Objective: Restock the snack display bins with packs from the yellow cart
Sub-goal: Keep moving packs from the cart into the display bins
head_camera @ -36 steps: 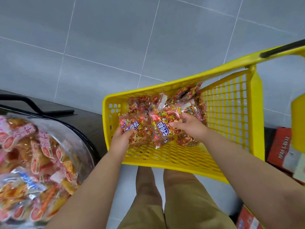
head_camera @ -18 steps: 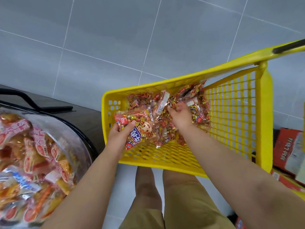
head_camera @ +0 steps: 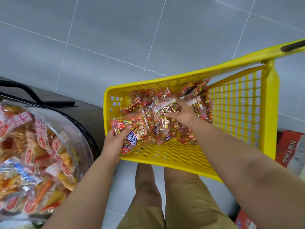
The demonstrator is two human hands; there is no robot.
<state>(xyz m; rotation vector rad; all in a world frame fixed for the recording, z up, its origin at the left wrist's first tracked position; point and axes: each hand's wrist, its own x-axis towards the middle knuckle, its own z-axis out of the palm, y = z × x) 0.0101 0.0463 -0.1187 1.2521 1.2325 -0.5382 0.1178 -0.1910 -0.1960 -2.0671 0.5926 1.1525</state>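
Note:
The yellow cart (head_camera: 165, 156) stands in front of my knees, holding several red-and-gold snack packs (head_camera: 194, 98) piled at its far left end. My left hand (head_camera: 115, 139) grips a red snack pack (head_camera: 137, 129) with blue lettering at the cart's near left corner. My right hand (head_camera: 183, 113) reaches over the pile, fingers spread on a clear-wrapped pack (head_camera: 163, 109); I cannot tell whether it grips it. A clear round display bin (head_camera: 72, 129) full of orange and red snack packs sits at the left.
A black handle and dark base (head_camera: 49, 101) lie behind the display bin. Red cardboard boxes (head_camera: 290, 149) sit on the floor right of the cart. The cart's dark handle grip (head_camera: 292, 47) sticks out at the upper right. Grey floor tiles fill the background.
My left hand has pulled the red pack toward the cart's near left corner. My right hand has moved deeper over the pile and spread its fingers on a clear-wrapped pack.

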